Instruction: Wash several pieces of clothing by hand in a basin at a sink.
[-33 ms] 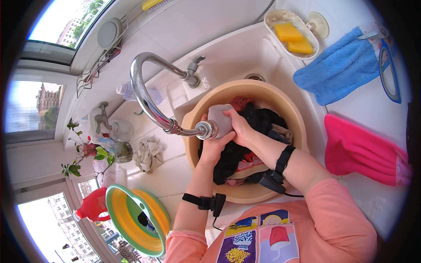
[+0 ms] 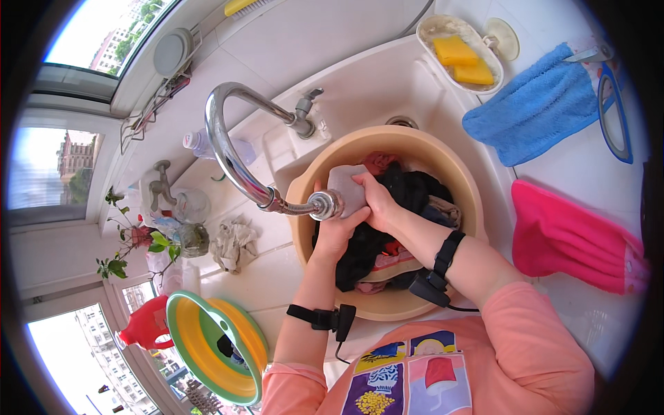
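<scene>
A grey piece of cloth (image 2: 346, 185), its exact kind not clear, is held between my two hands above a beige basin (image 2: 471, 238). My left hand (image 2: 336, 234) grips it from below and the left, partly covered by the tap head. From the right, my right hand (image 2: 377, 200) closes on it with the thumb lying along its edge. Dark and coloured clothes (image 2: 415, 185) fill the basin beneath, among them black, red and beige pieces. The chrome tap (image 2: 220, 138) arches over from the far left, and its nozzle (image 2: 325, 205) hangs right beside the cloth. No stream of water shows.
A white soap dish (image 2: 423, 31) with yellow sponges stands at the back right. Blue (image 2: 529, 104) and pink (image 2: 570, 238) cloths and blue-handled scissors (image 2: 612, 114) lie at right. At left are a crumpled rag (image 2: 234, 245), a green-yellow basin (image 2: 183, 332) and a red jug (image 2: 146, 325).
</scene>
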Motion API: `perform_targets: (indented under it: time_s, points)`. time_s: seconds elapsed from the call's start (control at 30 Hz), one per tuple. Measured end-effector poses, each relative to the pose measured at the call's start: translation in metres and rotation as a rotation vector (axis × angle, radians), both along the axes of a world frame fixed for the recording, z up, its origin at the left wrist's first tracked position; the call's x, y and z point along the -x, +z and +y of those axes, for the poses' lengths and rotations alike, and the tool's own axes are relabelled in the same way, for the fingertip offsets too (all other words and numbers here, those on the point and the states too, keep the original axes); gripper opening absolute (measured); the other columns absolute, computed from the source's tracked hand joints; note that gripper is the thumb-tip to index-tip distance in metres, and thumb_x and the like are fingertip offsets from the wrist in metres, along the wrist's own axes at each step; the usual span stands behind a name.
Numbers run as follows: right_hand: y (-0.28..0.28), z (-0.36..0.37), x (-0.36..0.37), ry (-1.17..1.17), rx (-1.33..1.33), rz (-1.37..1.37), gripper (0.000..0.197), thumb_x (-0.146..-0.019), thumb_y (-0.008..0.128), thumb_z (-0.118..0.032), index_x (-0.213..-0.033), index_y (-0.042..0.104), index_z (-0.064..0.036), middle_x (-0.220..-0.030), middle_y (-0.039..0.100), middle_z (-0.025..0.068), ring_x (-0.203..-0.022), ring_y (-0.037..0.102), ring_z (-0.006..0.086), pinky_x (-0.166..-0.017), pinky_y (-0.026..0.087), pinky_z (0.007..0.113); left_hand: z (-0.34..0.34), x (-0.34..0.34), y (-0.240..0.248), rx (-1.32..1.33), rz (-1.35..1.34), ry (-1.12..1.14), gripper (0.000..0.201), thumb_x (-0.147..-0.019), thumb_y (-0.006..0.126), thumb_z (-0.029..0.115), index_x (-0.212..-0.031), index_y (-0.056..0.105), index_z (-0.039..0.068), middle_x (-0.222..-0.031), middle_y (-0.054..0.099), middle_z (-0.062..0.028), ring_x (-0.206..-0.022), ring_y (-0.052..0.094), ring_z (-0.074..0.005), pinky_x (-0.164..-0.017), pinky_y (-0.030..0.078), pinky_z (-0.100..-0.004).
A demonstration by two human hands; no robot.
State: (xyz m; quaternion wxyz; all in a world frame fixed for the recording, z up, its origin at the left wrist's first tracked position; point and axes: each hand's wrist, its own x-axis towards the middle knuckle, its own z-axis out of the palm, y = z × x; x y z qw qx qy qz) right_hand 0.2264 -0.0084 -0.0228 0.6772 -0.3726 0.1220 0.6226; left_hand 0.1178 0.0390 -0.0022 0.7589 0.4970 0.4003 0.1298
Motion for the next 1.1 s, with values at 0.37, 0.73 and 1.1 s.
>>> perform_targets:
  time_s: [0.37, 0.73, 1.1]
  points:
    - [-0.013, -0.009, -0.005, 0.375, 0.040, -0.791, 0.077, -0.078, 0.062, -0.037, -0.144, 0.035, -0.0064, -0.139, 0.039, 0.0171, -0.131, 0.037, 0.0322, -0.110, 0.028, 0.039, 0.015, 0.030, -0.008, 0.245, 0.039, -0.133, 0.048, -0.074, 0.070, -0.003, -0.118, 0.050, 0.002, -0.089, 0.062, -0.0076, -0.079, 0.062, -0.0160, -0.062, 0.050, -0.0287]
    - [0.080, -0.067, -0.015, 0.509, 0.066, -0.155, 0.050, -0.087, 0.057, -0.059, -0.106, 0.060, -0.0131, -0.097, 0.064, 0.0040, -0.090, 0.063, 0.0177, -0.080, 0.049, 0.031, -0.061, 0.031, 0.051, -1.406, 0.368, -0.523, 0.063, -0.069, 0.058, -0.011, -0.129, 0.043, 0.004, -0.120, 0.055, -0.0174, -0.104, 0.055, -0.0424, -0.084, 0.048, -0.0460]
    - [0.132, -0.090, 0.013, 0.146, 0.006, -1.474, 0.035, -0.090, 0.054, -0.030, -0.099, 0.058, 0.0039, -0.098, 0.058, 0.0255, -0.093, 0.057, 0.0402, -0.088, 0.044, 0.045, -0.082, 0.006, 0.109, -1.282, 0.263, -0.331, 0.088, -0.078, 0.069, 0.014, -0.147, 0.017, -0.002, -0.140, 0.039, -0.0260, -0.117, 0.051, -0.0410, -0.091, 0.048, -0.0435]
